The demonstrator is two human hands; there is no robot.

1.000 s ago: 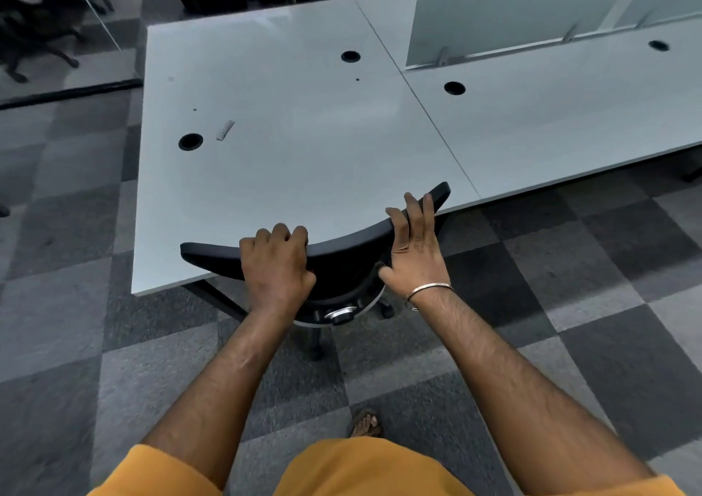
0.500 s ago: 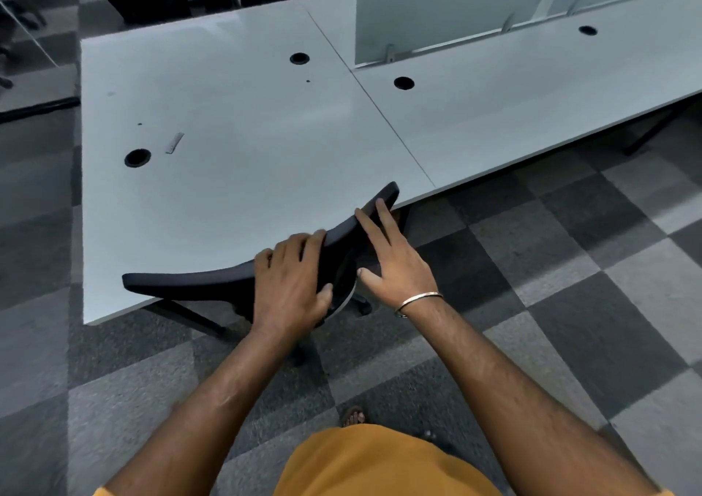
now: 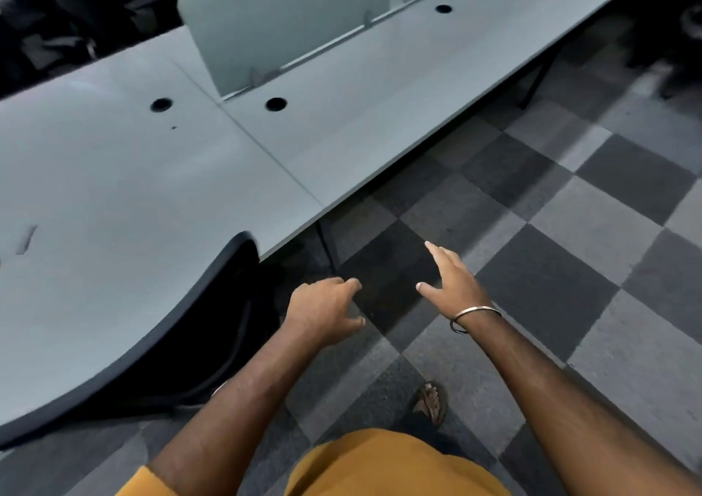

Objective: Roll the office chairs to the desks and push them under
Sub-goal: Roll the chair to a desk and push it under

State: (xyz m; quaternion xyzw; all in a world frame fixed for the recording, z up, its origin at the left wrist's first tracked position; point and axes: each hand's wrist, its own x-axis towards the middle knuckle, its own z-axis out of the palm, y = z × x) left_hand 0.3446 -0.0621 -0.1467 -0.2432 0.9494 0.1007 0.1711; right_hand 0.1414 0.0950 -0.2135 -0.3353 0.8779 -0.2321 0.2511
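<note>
Letting go is the change here: half a second ago both hands were on the curved top of the chair back, and now neither touches it. Nearest the camera, the orange garment [image 3: 383, 465] fills the bottom edge and a sandalled foot [image 3: 431, 400] stands on the checkered carpet [image 3: 551, 286]. Just beyond, the left hand [image 3: 323, 311] hangs over the floor with its fingers loosely curled and nothing in them, a little to the right of the chair. The right hand [image 3: 448, 279], with a metal bangle [image 3: 473, 319] at the wrist, is spread with fingers straight and also carries nothing.

To the left, the office chair [image 3: 212, 305] sits with its black back right at the near edge of the bench [image 3: 133, 191]; the seat itself is out of sight, which suggests it is tucked beneath the top. The view has also swung to the right since a second ago, so more of the adjoining bench surface [image 3: 380, 96] and the floor in front of it shows.

Farther off, a frosted divider panel [image 3: 285, 20] stands along the bench, with round cable holes [image 3: 276, 104] near it, and dark shapes, perhaps more chairs [image 3: 676, 39], blur at the far right.

This chair looks done; the turn probably means the person is heading for another one.
</note>
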